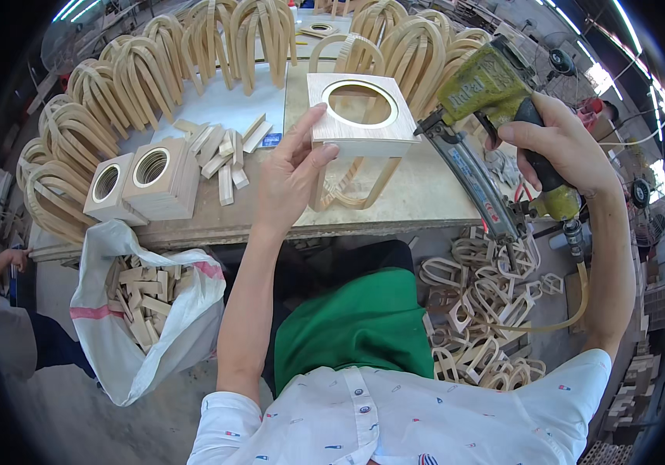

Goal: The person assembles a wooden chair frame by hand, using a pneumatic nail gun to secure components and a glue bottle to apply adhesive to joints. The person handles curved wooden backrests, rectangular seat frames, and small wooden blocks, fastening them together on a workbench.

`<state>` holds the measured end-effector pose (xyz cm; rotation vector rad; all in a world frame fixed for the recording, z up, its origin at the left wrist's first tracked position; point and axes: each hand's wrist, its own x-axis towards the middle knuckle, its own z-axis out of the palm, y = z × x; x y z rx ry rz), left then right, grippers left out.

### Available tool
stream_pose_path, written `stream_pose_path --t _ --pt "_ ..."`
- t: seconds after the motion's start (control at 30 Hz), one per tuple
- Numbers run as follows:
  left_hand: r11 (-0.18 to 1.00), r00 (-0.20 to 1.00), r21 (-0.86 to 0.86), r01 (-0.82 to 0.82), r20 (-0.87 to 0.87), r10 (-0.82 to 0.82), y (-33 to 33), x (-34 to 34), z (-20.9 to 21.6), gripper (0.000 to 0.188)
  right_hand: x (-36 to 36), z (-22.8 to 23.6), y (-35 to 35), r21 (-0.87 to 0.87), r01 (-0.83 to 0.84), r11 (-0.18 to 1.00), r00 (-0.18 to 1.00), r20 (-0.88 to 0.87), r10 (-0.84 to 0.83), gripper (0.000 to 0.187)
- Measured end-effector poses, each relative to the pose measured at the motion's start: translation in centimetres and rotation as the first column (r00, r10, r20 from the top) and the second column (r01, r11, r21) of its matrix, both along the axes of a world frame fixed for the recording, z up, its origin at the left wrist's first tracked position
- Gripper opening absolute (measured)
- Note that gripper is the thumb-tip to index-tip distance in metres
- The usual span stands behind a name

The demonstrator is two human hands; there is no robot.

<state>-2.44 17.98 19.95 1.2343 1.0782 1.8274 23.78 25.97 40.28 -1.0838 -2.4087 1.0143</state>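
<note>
The left hand (290,174) pinches a square pale-wood panel with a round hole (367,134) above the workbench (429,194), the right hand's (557,143) fingers wrap a yellow-green metal nail gun (484,87) nosed at its right edge, and bent pale-wood arches (259,35) stand behind.

The nail gun (481,91) is yellow-green with a black grip (547,169). The board (396,134) is pale tan, and its ring (362,125) is creamy white. The bent wood (263,19) is light tan. The apron (356,333) is green. The shirt (325,425) is white with tiny red and blue pictures. The white sack (104,349) has a pinkish-red stripe (91,313).
</note>
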Motion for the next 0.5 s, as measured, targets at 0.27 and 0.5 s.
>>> stream_pose_path --t 0.27,0.5 --pt "1.000 1.000 -0.016 -0.014 -0.021 0.013 -0.2 0.4 0.4 0.047 -1.3 0.7 -0.4 -0.011 -0.068 0.998 0.998 -0.007 0.068 0.025" --pt "1.000 1.000 -0.002 -0.005 -0.015 0.005 -0.2 0.4 0.3 0.047 -5.0 0.4 -1.5 0.003 -0.215 0.977 0.977 -0.010 0.215 0.027"
